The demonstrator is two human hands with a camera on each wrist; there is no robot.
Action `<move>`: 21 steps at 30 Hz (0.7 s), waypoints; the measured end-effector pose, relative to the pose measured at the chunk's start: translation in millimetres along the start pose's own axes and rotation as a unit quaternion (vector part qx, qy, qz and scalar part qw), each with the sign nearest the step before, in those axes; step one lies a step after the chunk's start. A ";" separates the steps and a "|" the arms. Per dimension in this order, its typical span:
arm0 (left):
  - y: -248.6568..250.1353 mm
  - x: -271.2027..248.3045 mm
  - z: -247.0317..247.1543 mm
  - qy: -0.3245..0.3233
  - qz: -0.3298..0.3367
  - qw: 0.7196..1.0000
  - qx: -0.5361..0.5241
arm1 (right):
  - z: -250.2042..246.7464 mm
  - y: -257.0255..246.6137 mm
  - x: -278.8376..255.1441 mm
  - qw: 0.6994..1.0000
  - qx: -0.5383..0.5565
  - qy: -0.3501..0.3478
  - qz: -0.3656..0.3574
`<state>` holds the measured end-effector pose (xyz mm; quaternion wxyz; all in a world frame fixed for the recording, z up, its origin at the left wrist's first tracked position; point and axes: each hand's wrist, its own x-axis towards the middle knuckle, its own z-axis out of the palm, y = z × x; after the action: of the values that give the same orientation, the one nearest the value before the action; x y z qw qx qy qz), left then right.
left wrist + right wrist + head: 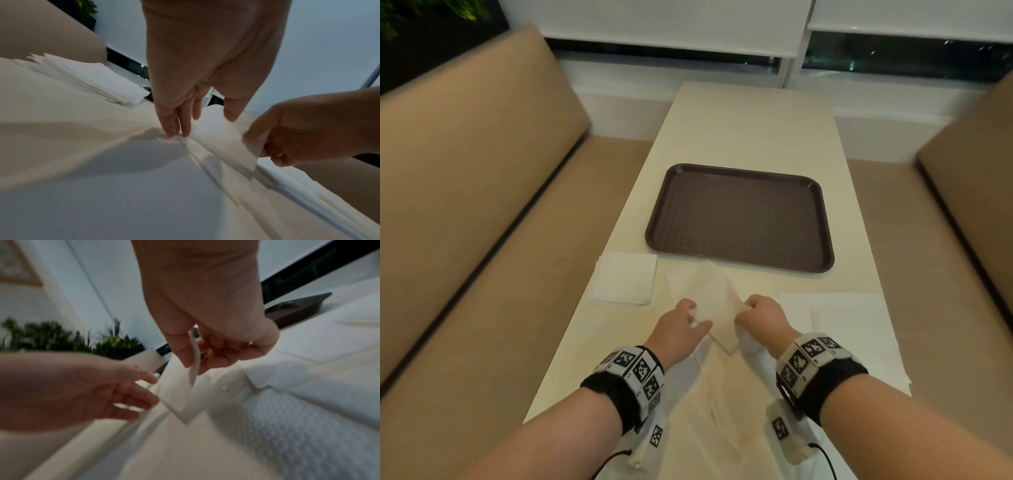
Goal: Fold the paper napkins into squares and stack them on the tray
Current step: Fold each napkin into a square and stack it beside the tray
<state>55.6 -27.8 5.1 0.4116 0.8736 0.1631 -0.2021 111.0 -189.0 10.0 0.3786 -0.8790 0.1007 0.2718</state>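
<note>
A folded white napkin (717, 308) hangs tilted just above the table between my hands. My right hand (756, 310) pinches its right edge between thumb and curled fingers; the pinch shows in the right wrist view, right hand (197, 356), napkin (176, 394). My left hand (685, 322) has straight fingers touching the napkin's left side, and in the left wrist view its fingertips (176, 129) press on paper (218, 139). The brown tray (739, 219) lies beyond the hands with nothing on it. A stack of folded napkins (625, 282) sits left of the tray's near corner.
More unfolded napkins lie at the right (842, 318) and under my forearms (722, 411) on the cream table (750, 130). Tan bench seats (465, 205) flank the table. A window and white wall stand at the far end.
</note>
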 end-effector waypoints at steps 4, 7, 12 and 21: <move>10.5 3.3 3.4 0.052 -0.068 0.971 -0.222 | -22.4 8.2 -24.7 0.983 0.183 -0.021 -0.014; 22.8 0.0 4.2 0.012 -0.060 0.894 -0.445 | -36.7 18.0 -39.4 0.970 0.235 -0.050 -0.032; 54.7 -23.6 -15.0 0.072 0.103 0.956 -0.265 | -62.5 28.3 -70.1 0.953 0.279 -0.103 -0.060; 88.6 -72.3 -31.9 -0.062 0.193 0.926 -0.319 | -88.1 3.4 -99.5 0.892 0.401 -0.198 -0.068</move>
<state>40.0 -65.3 116.7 0.7091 0.6962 0.0216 -0.1099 62.3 -257.7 112.9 0.7289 -0.5848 0.0637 0.3502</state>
